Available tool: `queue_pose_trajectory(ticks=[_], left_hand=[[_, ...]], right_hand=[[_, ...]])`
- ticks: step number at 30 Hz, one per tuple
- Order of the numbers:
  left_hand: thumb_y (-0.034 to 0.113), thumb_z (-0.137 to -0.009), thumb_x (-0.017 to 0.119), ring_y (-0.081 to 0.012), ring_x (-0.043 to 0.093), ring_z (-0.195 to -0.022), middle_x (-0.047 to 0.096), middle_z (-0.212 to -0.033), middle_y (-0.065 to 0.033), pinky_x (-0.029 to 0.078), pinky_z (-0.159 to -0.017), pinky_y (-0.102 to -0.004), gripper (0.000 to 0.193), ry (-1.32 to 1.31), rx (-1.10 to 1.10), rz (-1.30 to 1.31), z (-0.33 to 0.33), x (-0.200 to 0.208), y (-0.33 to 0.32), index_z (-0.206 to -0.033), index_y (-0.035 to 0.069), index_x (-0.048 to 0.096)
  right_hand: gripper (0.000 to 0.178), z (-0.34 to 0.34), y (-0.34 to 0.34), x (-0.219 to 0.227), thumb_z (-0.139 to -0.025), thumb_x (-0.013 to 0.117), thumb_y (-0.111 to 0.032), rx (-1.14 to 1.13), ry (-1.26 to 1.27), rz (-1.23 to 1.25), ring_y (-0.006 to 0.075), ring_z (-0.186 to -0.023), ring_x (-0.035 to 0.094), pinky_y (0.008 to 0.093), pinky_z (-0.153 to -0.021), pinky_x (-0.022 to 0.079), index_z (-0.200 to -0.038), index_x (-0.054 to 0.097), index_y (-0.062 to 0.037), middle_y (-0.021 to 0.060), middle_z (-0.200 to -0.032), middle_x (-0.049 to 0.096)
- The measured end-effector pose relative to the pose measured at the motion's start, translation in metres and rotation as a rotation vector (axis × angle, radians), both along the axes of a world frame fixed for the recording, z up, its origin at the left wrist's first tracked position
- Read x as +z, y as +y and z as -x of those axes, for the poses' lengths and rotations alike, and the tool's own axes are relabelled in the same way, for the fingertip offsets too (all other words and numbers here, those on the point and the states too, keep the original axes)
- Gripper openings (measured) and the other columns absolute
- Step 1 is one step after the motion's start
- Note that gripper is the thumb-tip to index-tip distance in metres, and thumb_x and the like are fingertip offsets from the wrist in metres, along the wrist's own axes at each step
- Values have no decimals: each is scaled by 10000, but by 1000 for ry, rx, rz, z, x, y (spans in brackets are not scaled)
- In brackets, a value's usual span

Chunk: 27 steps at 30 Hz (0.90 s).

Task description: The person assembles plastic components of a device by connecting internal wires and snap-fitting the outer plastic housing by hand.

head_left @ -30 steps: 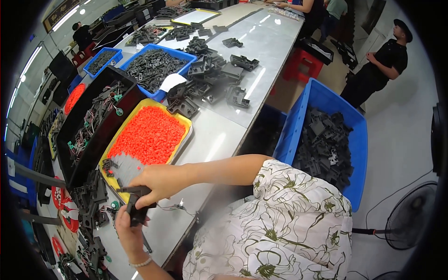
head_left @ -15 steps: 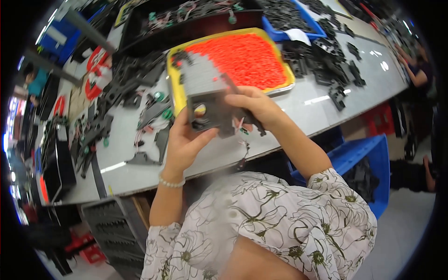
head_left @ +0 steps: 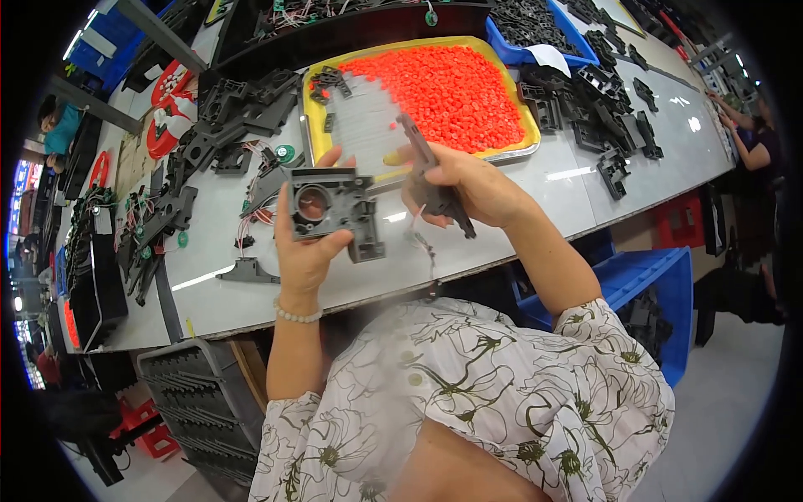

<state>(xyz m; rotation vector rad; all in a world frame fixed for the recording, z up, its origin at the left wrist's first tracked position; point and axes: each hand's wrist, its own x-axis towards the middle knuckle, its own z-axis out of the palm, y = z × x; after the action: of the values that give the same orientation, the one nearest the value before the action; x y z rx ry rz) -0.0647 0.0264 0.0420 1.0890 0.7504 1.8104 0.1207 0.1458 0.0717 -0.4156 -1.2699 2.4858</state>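
Observation:
My left hand (head_left: 306, 259) grips a dark grey plastic housing (head_left: 339, 227) with a round hole through it, thumb along its lower edge. In my right hand (head_left: 478, 186) is a long, dark plastic bracket (head_left: 432, 180), tilted, with thin wires and a small connector (head_left: 423, 243) hanging below it. A gap separates the two parts, and both are held above the near side of the table. Just beyond my hands lies a yellow-rimmed tray (head_left: 316, 125) with a heap of small orange-red plastic pieces (head_left: 452, 92) and a few black parts at its left.
Dark plastic parts with wires and green boards (head_left: 159, 222) lie to the left. More black parts (head_left: 611, 125) are spread at the right, by a blue bin (head_left: 535, 50). A long black box (head_left: 360, 29) stands behind the tray. Below the table edge is another blue bin (head_left: 677, 309).
My hands have moved apart. The housing, earlier against the bracket, has shifted left and turned its hole toward me, while the bracket stays in my right hand.

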Motion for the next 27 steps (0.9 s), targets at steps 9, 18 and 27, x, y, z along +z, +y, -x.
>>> queue_pose_trajectory(ticks=[9, 18, 27], left_hand=[[133, -631, 796, -181, 548, -1035, 548, -1108, -120, 449, -865, -293, 819, 141, -50, 283, 6, -3, -14, -1296, -10, 339], [230, -608, 819, -235, 505, -1111, 531, -1153, -136, 398, -934, -344, 761, 27, -250, 290, -21, 4, -14, -1210, 19, 404], [398, -606, 774, -197, 579, -793, 560, -921, -137, 466, -755, -316, 761, -341, -419, 244, -32, -5, -14, -1170, 28, 421]], right_hand=[[305, -20, -5, 24, -891, 558, -136, 12, -175, -532, 86, -675, 563, 229, -575, 473, -1134, 493, 36, 48, -799, 575], [233, -22, -13, 44, -888, 529, -60, -52, -309, -562, 70, -552, 570, 189, -451, 447, -1114, 549, -6, 37, -737, 599], [284, -30, 4, 24, -843, 463, 45, 98, -51, -430, 180, -850, 628, 306, -742, 512, -1116, 534, 68, 122, -972, 621]])
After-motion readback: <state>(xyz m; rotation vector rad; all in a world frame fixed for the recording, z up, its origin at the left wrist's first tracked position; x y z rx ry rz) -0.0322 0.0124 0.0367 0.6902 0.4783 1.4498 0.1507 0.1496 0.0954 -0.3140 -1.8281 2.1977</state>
